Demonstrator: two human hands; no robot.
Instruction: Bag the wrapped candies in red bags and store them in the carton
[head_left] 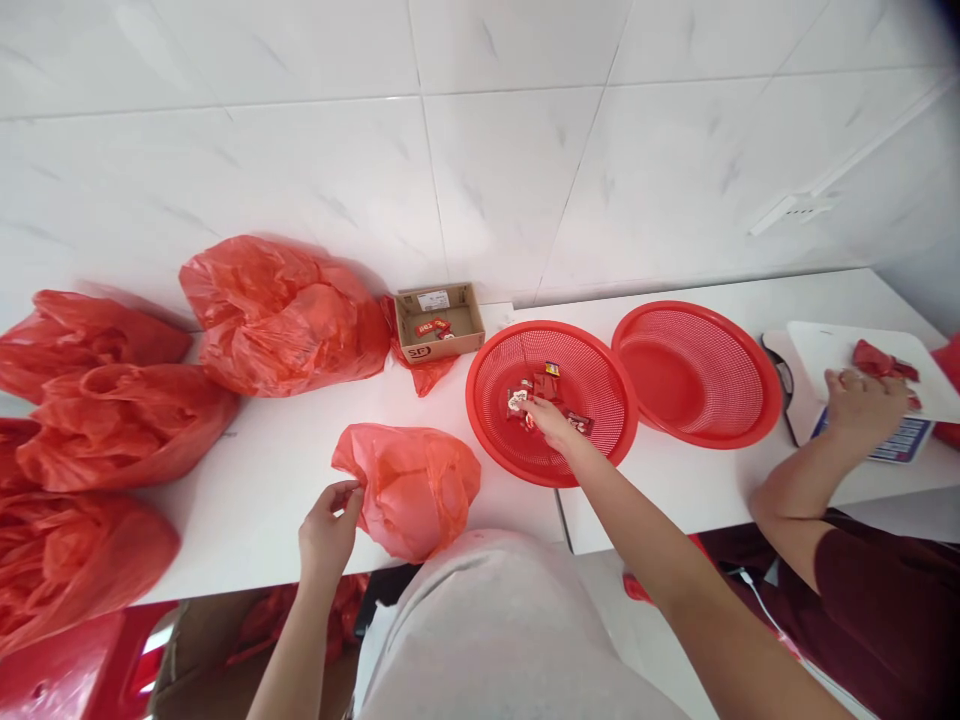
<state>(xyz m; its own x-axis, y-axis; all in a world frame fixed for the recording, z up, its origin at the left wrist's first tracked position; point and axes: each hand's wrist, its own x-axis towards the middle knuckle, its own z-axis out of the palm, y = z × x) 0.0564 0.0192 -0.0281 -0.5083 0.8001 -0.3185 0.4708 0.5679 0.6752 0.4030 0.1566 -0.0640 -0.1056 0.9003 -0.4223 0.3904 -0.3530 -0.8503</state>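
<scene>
My left hand (pixel 328 525) pinches the edge of a red bag (pixel 405 490) on the bench (pixel 262 490) as my right hand (pixel 551 420), fingers bunched, dips among packets (pixel 546 386) in the red basket (pixel 491 375); apparent picking calls for a secure pinch, though I cannot tell if one is gripped

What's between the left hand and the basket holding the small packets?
Head view: a red plastic bag, its edge held by the left hand, then a bare strip of white table before the basket.
</scene>
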